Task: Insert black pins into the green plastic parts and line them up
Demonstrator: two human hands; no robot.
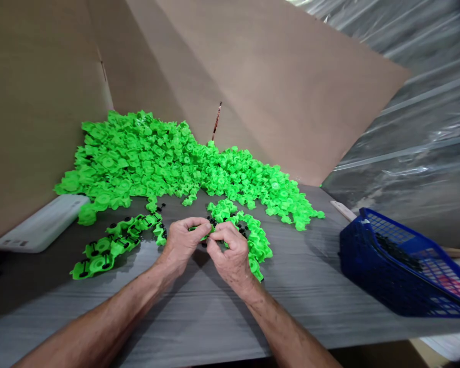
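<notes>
My left hand and my right hand meet over the grey table, both pinched on one small bright green plastic part held between their fingertips. Tiny black pieces show at that part. A big heap of the same green parts lies behind the hands. To the left runs a row of green parts fitted with black wheels. Another cluster of green parts lies just right of my right hand.
Brown cardboard walls stand behind and left of the heap. A white flat case lies at the left. A blue mesh basket holding small black pieces sits at the right edge, with plastic sheeting beyond.
</notes>
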